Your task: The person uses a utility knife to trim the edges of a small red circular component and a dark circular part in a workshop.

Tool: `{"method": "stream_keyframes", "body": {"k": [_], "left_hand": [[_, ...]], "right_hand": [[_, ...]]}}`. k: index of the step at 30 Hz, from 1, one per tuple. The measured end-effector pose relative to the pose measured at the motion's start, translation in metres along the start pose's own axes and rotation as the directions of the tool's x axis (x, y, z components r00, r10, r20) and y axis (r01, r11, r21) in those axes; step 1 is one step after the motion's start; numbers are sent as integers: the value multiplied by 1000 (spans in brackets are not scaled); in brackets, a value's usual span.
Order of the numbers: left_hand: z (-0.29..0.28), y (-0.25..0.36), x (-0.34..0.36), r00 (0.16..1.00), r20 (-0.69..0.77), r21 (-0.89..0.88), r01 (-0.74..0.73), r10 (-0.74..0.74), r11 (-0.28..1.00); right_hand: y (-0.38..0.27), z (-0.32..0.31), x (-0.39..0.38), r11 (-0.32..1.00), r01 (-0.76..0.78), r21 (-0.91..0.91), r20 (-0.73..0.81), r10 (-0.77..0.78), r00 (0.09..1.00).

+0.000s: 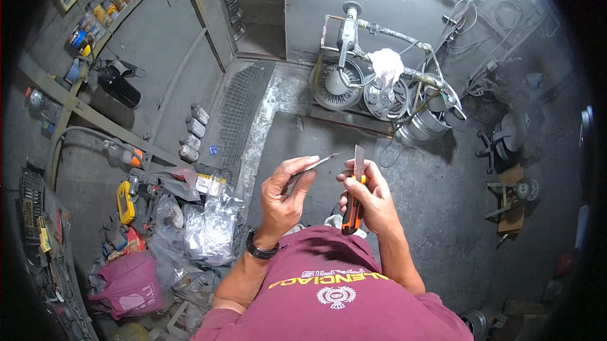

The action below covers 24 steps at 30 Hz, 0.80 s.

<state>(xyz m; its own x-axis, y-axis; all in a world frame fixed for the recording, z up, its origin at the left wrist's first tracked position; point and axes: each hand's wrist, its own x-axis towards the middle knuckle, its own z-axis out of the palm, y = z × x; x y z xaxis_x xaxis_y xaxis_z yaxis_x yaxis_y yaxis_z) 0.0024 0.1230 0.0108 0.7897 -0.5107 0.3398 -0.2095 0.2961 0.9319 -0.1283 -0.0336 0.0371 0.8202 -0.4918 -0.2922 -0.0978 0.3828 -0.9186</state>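
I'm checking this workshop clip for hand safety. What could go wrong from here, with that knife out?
1. The orange-and-black utility knife in the right hand has its blade extended upward, close to the bare left hand; a slip might cut the fingers.
2. The left hand pinches a thin loose grey blade strip without gloves, so its edge could nick the fingertips.

Utility knife (353, 209): orange and black handle, grey blade.
Loose blade (314, 165): dull grey.
Wristband (261, 250): black.
Shirt (329, 290): maroon, yellow lettering, white emblem.
Plastic bag (126, 285): pink.
Rag (386, 68): white.
Floor (436, 214): grey.
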Motion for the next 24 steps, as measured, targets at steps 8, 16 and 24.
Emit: {"method": "stream_keyframes", "body": {"k": [8,16,24], "left_hand": [[5,-1,11,981,121,85,-164,153,983],[17,-2,18,971,178,51,-172,160,984],[16,1,21,965,207,113,-189,163,975]], "right_hand": [[-24,5,-23,980,-56,190,358,-16,934],[-28,4,-28,970,-40,240,287,-31,957],[-27,2,-30,964,-85,251,276,13,961]]}}
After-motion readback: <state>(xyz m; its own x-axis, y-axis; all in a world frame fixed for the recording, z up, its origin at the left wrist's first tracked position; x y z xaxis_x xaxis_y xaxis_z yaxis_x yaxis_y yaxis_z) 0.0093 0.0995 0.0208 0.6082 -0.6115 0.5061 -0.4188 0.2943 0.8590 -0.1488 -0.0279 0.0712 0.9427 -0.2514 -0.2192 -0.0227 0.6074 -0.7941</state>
